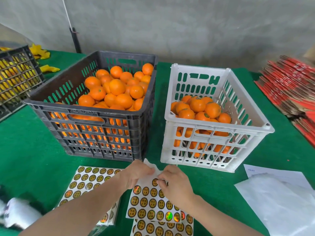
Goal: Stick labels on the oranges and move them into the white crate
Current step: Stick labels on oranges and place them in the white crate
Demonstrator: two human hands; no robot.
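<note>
Left hand [139, 174] gripped the twelve-o'clock edge of the white sheet of round gold labels [153, 201]; right hand [175, 183] pinched one label [155, 182].

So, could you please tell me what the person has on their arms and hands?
Nothing that shows: the left hand and right hand are ungloved, and the left forearm and right forearm are bare to the frame's edge, with no sleeve, watch or bracelet in view.

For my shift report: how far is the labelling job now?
Done: a pile of oranges, one labelled, sits in the white crate. In hand: the left hand holds a label sheet, the right hand pinches one label. Left: the black crate is heaped with bare oranges.
</note>
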